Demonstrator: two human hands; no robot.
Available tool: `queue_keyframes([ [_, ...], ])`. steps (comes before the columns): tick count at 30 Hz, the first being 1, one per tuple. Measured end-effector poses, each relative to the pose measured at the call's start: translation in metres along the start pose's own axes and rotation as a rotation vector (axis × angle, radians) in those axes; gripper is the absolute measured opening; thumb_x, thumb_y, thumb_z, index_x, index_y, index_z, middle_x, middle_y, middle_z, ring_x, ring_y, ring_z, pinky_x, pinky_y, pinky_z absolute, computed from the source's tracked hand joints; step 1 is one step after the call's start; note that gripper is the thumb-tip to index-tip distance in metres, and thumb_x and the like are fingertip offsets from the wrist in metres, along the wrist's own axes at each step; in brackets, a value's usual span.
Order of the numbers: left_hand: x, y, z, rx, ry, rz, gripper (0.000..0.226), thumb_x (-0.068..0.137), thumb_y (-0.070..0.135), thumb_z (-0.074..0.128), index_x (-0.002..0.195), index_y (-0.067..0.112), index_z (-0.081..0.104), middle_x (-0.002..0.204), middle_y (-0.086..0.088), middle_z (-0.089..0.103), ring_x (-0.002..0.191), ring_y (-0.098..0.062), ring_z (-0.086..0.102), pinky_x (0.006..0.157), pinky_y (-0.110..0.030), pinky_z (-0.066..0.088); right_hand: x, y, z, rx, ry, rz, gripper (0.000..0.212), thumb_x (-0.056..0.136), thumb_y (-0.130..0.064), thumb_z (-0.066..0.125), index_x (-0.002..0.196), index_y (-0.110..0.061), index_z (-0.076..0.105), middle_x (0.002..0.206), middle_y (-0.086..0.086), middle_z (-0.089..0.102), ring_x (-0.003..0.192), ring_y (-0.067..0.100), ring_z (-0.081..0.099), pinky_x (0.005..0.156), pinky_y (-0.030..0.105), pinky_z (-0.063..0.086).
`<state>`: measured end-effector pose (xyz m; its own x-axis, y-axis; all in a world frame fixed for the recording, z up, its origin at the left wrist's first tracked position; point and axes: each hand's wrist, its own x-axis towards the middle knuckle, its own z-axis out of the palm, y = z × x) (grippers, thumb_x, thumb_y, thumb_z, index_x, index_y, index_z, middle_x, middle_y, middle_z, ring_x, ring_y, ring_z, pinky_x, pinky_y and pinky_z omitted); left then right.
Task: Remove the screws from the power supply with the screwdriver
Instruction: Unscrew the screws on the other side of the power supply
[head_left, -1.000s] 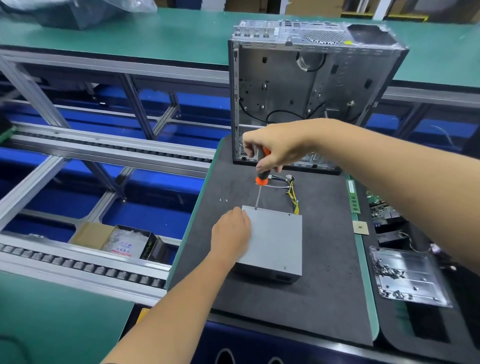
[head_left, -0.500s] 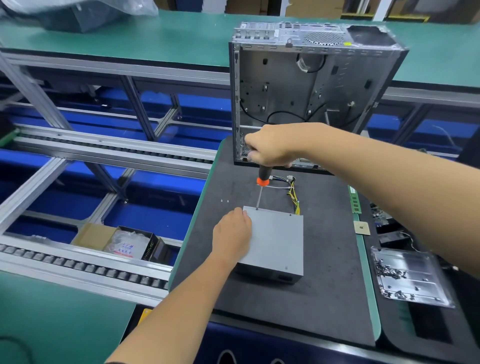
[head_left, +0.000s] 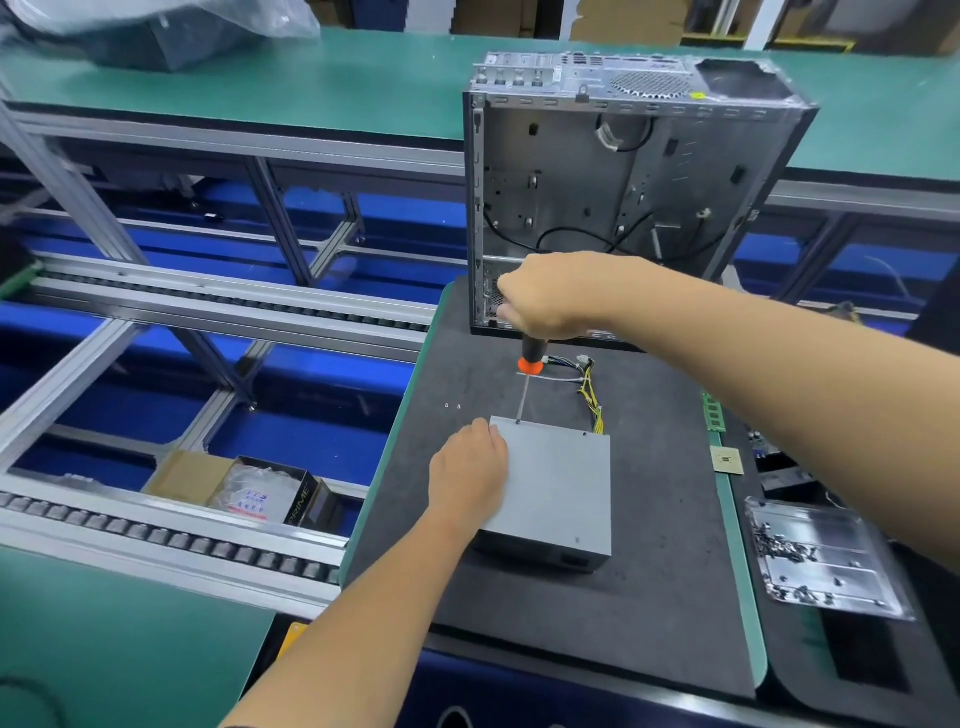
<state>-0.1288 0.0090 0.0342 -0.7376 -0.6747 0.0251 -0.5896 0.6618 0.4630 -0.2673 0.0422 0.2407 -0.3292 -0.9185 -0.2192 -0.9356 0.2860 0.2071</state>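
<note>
A grey metal power supply lies flat on the dark foam mat, its yellow and white cables trailing off behind it. My left hand rests on its left side, fingers curled over the edge. My right hand grips the handle of a black and orange screwdriver held upright. The shaft tip sits on the far left corner of the power supply's top. Two small loose screws lie on the mat to the left.
An open, empty computer case stands upright just behind the mat. At the right, a clear tray holds several screws, next to a small chip and a green memory stick. A roller conveyor runs along the left.
My right hand has turned round the screwdriver handle, which now shows less orange. The tip stays on the same corner. My left hand has not moved.
</note>
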Motion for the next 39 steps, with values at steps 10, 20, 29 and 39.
queue_keyframes([
  [10, 0.000, 0.000, 0.000, 0.045, -0.016, 0.031, 0.024, 0.101, 0.026, 0.027, 0.082, 0.018, 0.038, 0.077, 0.002, 0.046, 0.079, -0.026, 0.056, 0.065, -0.031, 0.037, -0.010, 0.006, 0.001, 0.556, -0.056, -0.103, 0.009, 0.084, -0.026, 0.061, 0.088, -0.020, 0.056, 0.082, -0.002, 0.068, 0.069, 0.018, 0.066, 0.061, 0.030, 0.048],
  [20, -0.002, 0.004, -0.004, -0.035, 0.038, 0.040, 0.020, 0.100, 0.027, 0.028, 0.098, 0.017, 0.046, 0.094, 0.001, 0.050, 0.086, -0.023, 0.053, 0.069, -0.038, 0.045, -0.012, 0.017, -0.004, 0.521, -0.090, -0.173, 0.027, 0.076, -0.004, 0.060, 0.096, -0.021, 0.054, 0.092, -0.008, 0.058, 0.080, 0.013, 0.054, 0.066, 0.032, 0.044],
  [29, -0.004, 0.005, -0.006, 0.081, 0.004, 0.331, 0.032, 0.092, 0.015, 0.041, 0.118, 0.016, 0.059, 0.103, -0.003, 0.064, 0.094, -0.026, 0.058, 0.069, -0.038, 0.045, -0.003, 0.008, 0.008, 0.231, 0.066, 0.030, 0.032, 0.097, -0.034, 0.039, 0.083, -0.010, 0.055, 0.076, 0.009, 0.063, 0.069, 0.026, 0.059, 0.055, 0.032, 0.038],
  [39, -0.002, 0.004, -0.005, -0.009, 0.042, 0.255, 0.021, 0.093, 0.022, 0.043, 0.111, 0.016, 0.051, 0.080, -0.001, 0.063, 0.075, -0.025, 0.060, 0.063, -0.035, 0.044, -0.006, 0.006, 0.004, 0.349, -0.025, 0.093, 0.028, 0.095, -0.034, 0.040, 0.090, -0.010, 0.053, 0.079, 0.010, 0.068, 0.059, 0.026, 0.067, 0.060, 0.033, 0.050],
])
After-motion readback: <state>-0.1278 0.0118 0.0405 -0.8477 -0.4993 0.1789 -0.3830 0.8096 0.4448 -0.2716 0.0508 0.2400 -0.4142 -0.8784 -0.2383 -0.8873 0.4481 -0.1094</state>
